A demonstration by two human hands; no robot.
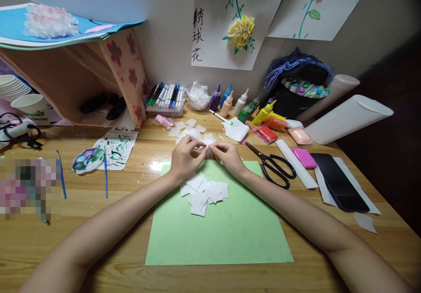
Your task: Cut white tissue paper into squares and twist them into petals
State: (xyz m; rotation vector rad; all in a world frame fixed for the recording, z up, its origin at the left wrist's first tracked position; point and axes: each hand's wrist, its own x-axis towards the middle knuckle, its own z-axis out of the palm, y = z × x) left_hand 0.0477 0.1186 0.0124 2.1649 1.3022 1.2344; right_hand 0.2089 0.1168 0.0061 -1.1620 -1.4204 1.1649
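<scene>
My left hand and my right hand meet above the far edge of a green sheet of paper. Thumb and forefinger of each hand pinch a small piece of white tissue paper between them; its exact shape is mostly hidden by the fingertips. Just beyond my hands lies a heap of white tissue pieces, with several loose squares around it. Nearer to me, several white paper squares overlap on the green sheet.
Black-handled scissors lie right of the sheet, near a phone. Paint bottles, a bowl of white tissue and markers line the back. Paintbrushes and a paint palette rest at left, before a pink box.
</scene>
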